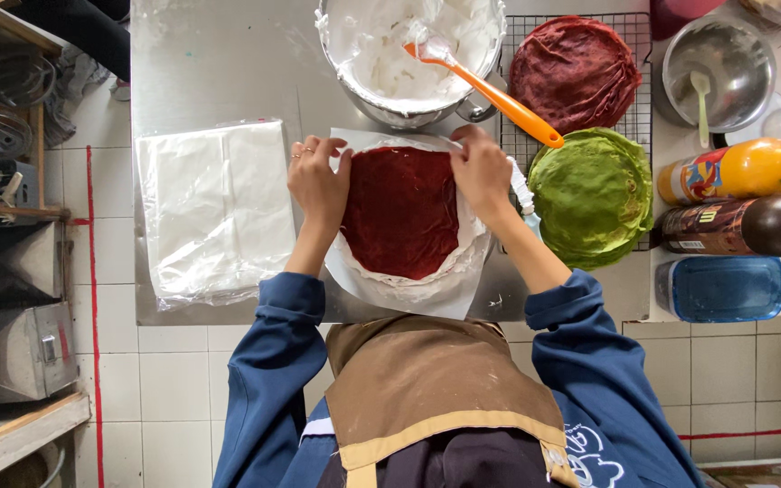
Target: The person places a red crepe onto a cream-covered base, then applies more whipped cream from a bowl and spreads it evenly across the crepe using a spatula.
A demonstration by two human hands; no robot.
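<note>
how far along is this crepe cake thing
Early on, it seems. Done: one red crepe lies flat on the white paper, cream showing at its edge. In hand: the left hand and right hand press its far edge. Left: a stack of red crepes and green crepes waits unused, and the cream bowl looks fairly full.

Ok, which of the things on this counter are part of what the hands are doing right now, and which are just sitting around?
In use:
left hand and right hand, both on the red crepe
white paper sheet under it
cream bowl with orange spatula

Lying about:
green crepe stack
dark red crepe stack
two bottles
blue tub
bag of paper sheets
</note>
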